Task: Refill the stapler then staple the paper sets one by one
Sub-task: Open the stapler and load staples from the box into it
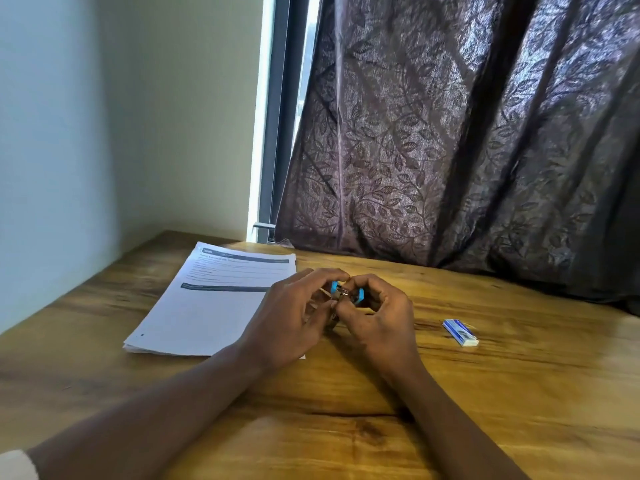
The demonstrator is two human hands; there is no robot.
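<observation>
Hands [291, 317] [377, 317] grip small blue-metal stapler [346, 294].

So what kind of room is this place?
Probably a study corner in a home or small office: a brown wooden table, a stack of printed white papers, a dark leaf-patterned curtain, and the left hand and right hand holding a small blue stapler.

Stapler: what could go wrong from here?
1. The left hand and right hand both pinch the small blue stapler, with fingers crowding its metal middle; a slip may pinch a finger.
2. The staple box lies off to the right; fetching it probably leaves a one-hand grip.
3. The left hand overlaps the paper stack corner and may nudge sheets askew.
</observation>
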